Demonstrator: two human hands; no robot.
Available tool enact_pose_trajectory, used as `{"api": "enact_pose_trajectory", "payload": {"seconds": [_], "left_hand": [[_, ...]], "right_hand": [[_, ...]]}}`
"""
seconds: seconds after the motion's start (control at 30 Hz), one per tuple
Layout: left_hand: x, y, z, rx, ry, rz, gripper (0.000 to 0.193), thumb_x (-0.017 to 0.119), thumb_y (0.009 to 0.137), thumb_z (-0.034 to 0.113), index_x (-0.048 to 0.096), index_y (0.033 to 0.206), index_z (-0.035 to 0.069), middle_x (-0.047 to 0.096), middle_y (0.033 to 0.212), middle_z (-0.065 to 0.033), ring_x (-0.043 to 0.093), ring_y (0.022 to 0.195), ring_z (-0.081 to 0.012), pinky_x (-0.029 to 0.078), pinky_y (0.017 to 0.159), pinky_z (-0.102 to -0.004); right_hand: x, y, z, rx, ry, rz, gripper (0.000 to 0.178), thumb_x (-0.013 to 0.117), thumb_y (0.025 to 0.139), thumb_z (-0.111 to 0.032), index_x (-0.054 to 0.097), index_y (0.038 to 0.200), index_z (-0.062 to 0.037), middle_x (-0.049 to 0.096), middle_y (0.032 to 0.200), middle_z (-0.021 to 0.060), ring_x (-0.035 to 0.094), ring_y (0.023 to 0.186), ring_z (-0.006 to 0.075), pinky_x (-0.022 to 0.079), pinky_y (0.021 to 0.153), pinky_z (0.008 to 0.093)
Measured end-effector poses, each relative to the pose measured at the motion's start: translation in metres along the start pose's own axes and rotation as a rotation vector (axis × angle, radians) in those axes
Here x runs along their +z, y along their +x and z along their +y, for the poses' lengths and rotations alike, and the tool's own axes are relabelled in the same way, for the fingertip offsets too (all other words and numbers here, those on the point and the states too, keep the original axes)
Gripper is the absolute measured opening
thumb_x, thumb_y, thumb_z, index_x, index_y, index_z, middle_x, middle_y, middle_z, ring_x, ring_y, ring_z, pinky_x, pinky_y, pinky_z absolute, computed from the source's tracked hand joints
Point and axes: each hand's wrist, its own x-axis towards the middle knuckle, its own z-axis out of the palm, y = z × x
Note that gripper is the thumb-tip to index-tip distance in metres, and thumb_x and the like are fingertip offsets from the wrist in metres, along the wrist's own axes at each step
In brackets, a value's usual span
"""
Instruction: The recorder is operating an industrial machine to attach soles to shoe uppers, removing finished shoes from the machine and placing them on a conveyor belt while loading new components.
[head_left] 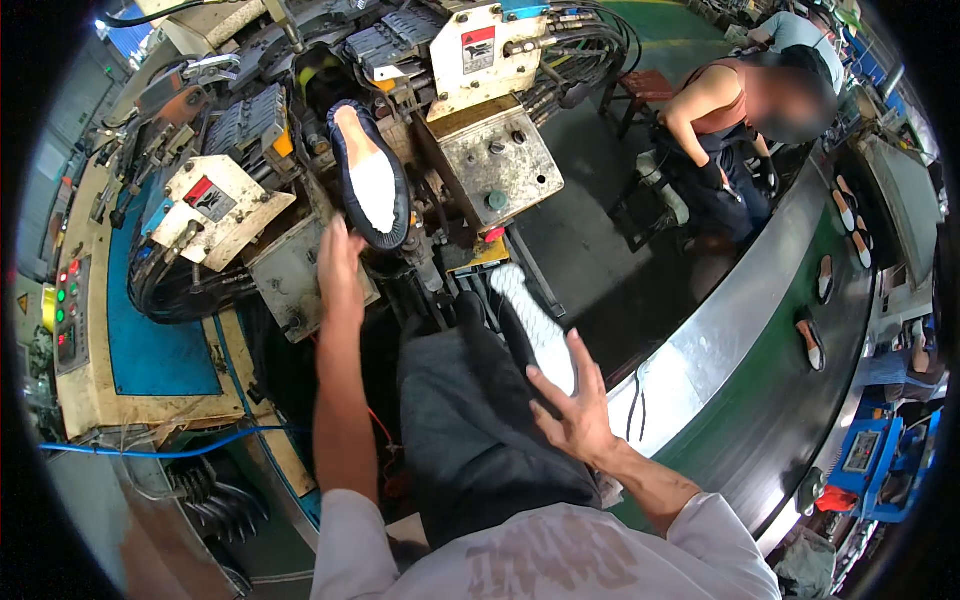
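A dark shoe point(367, 185) with a white and tan sole sits sole-up in the machine in front of me, its near end rounded and gathered. Beside that near end, on its left, is my left hand point(341, 262), slightly blurred, fingers extended and nothing visible in them; whether they touch the shoe I cannot tell. A second dark shoe point(535, 325) with a white patterned sole slants beside my right thigh. My right hand point(580, 412) grips its near end, with spread fingers on either side; part of that end is hidden by the hand.
Metal control boxes point(502, 160) and hoses flank the machine. A green conveyor belt point(745, 410) with a metal rim curves along my right, carrying several shoes point(812, 338). A co-worker point(735, 130) sits beyond it near a red stool point(640, 90). A button panel point(72, 312) stands left.
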Motion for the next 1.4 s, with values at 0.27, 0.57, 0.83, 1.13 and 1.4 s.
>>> {"api": "enact_pose_trajectory", "payload": {"seconds": [0.27, 0.57, 0.83, 1.13, 1.4], "left_hand": [[0.016, 0.054, 0.064, -0.283, -0.309, -0.298, 0.059, 0.064, 0.111, 0.048, 0.060, 0.151, 0.004, 0.075, 0.136, -0.0121, 0.074, 0.120, -0.0274, 0.057, 0.108, -0.0442], [-0.128, -0.127, 0.012, -0.043, -0.064, -0.014, 0.076, 0.054, 0.110, 0.040, 0.029, 0.175, 0.009, 0.056, 0.159, -0.0189, 0.064, 0.136, -0.0307, 0.056, 0.110, -0.0456], [-0.140, -0.229, -0.039, -0.148, -0.005, -0.003, 0.080, 0.052, 0.105, 0.026, 0.024, 0.177, 0.006, 0.041, 0.172, -0.0192, 0.047, 0.153, -0.0340, 0.037, 0.127, -0.0460], [-0.146, -0.248, -0.121, -0.207, 0.044, 0.006, 0.069, 0.053, 0.114, 0.032, 0.032, 0.174, 0.005, 0.046, 0.169, -0.0133, 0.050, 0.149, -0.0296, 0.038, 0.125, -0.0427], [-0.162, -0.247, -0.121, -0.285, 0.125, 0.045, 0.068, 0.049, 0.115, 0.036, 0.032, 0.174, 0.006, 0.042, 0.172, -0.0177, 0.047, 0.151, -0.0332, 0.035, 0.127, -0.0447]], "right_hand": [[0.001, 0.181, -0.039, -0.288, -0.055, 0.098, 0.068, 0.088, 0.083, -0.014, 0.070, 0.149, -0.0212, 0.023, 0.173, 0.0399, 0.052, 0.139, 0.0553, 0.046, 0.116, 0.0588], [0.088, 0.322, -0.071, -0.350, -0.020, 0.136, 0.069, 0.085, 0.087, -0.017, 0.067, 0.153, -0.0276, 0.021, 0.173, 0.0389, 0.051, 0.133, 0.0559, 0.046, 0.117, 0.0578], [0.130, 0.324, -0.075, -0.293, -0.065, 0.194, 0.066, 0.082, 0.092, -0.023, 0.065, 0.155, -0.0282, 0.022, 0.171, 0.0400, 0.052, 0.132, 0.0579, 0.047, 0.116, 0.0594], [0.130, 0.300, -0.081, -0.247, -0.140, 0.100, 0.082, 0.081, 0.090, -0.021, 0.049, 0.166, -0.0261, 0.018, 0.174, 0.0404, 0.047, 0.137, 0.0590, 0.051, 0.113, 0.0583], [0.216, 0.220, 0.018, 0.194, 0.504, -0.045, 0.105, 0.073, 0.089, -0.013, 0.013, 0.174, 0.0068, 0.026, 0.177, 0.0329, 0.028, 0.165, 0.0444, 0.024, 0.136, 0.0442]]}}
